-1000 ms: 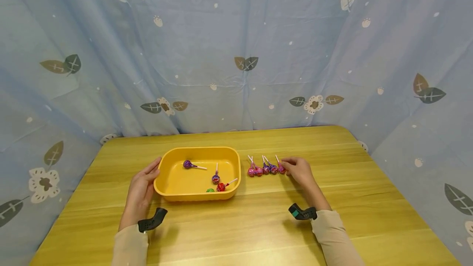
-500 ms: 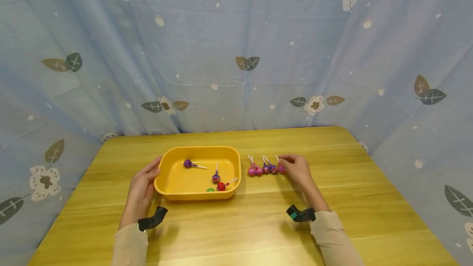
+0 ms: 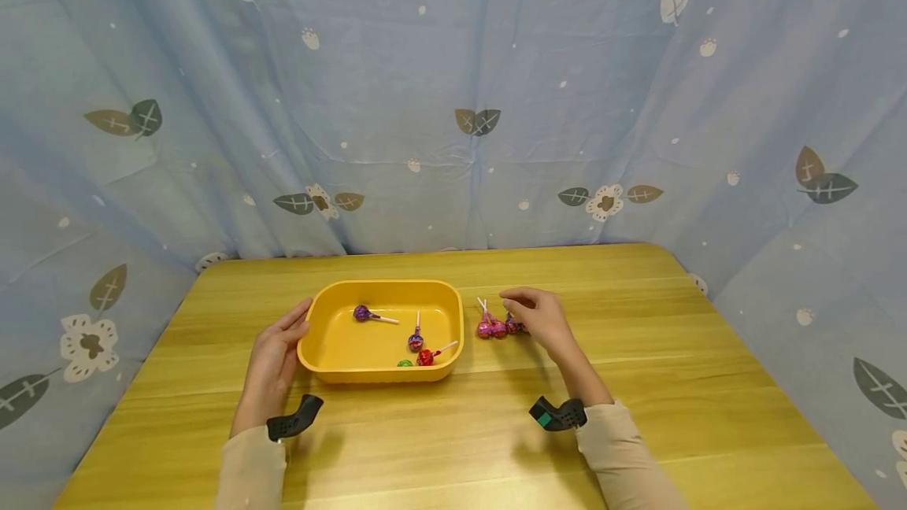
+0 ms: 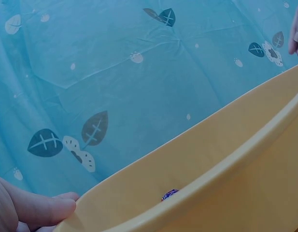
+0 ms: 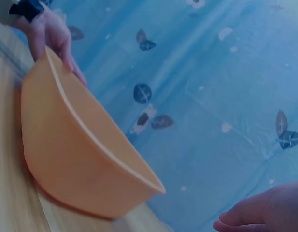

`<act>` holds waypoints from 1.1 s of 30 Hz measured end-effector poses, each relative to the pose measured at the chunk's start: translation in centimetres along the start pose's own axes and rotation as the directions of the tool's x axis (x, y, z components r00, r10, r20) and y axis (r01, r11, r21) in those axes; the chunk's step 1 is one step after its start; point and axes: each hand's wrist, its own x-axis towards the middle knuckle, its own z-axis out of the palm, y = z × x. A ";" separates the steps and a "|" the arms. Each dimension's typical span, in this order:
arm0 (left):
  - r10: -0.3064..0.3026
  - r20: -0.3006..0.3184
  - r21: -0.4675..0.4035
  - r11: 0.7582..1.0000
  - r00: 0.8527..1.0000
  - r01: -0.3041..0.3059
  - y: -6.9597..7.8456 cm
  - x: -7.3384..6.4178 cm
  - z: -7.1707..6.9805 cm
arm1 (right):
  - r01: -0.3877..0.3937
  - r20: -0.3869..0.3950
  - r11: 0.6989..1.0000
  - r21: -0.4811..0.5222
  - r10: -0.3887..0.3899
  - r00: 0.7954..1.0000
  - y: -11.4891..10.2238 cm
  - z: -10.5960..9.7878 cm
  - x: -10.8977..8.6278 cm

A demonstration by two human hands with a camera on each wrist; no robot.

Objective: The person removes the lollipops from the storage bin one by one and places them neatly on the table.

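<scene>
My left hand point(image 3: 272, 352) lies at the left end of a yellow plastic bin point(image 3: 383, 376), fingers against its outer wall and thumb by the rim. Inside the bin are two purple lollipops, one of them point(image 3: 416, 343) upright in view, a red lollipop point(image 3: 425, 357) and a partly hidden green one point(image 3: 405, 364). To its right, two pink lollipops point(image 3: 492, 328) lie on the table beside a purple lollipop point(image 3: 512, 325). Over this row's right part hovers my right hand point(image 3: 542, 321), fingertips near the purple lollipop's stick, nothing visible between them. It hides the row's right end.
The wood-grain table point(image 3: 425, 447) reaches back to a blue patterned curtain point(image 3: 418, 101). Black wrist mounts sit on both wrists, the left mount point(image 3: 294, 418) near the bin's front corner.
My right hand has moved left from the rightmost lollipop to above the purple ones, now covering the row's right end. My left hand and the bin have stayed put.
</scene>
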 end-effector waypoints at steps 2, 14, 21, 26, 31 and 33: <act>0.003 0.000 0.001 1.000 1.000 -0.003 0.0 0.0 0.0 | 0.015 0.019 1.000 0.019 -0.015 1.000 -0.5 0.6 0.1; -0.003 -0.009 0.025 1.000 1.000 0.004 -0.1 0.0 -0.1 | 0.063 0.156 0.984 0.170 -0.090 0.984 -3.6 5.4 0.9; 0.008 -0.018 0.069 0.998 1.000 -0.007 -0.3 -0.2 0.0 | 0.056 0.278 0.979 0.195 -0.110 0.954 -4.6 8.2 1.3; 0.015 -0.014 0.096 0.995 1.000 -0.014 -0.4 -0.2 0.0 | 0.070 0.317 0.990 0.126 -0.107 0.942 -4.6 9.7 1.4; 0.019 -0.022 0.097 0.995 1.000 -0.017 -0.4 -0.1 0.0 | 0.076 0.299 0.996 -0.048 -0.058 0.953 -5.2 10.7 1.3; 0.023 -0.030 0.088 0.996 0.999 -0.021 -0.4 0.0 0.0 | 0.086 0.297 0.988 -0.131 -0.043 0.954 -5.5 11.1 1.3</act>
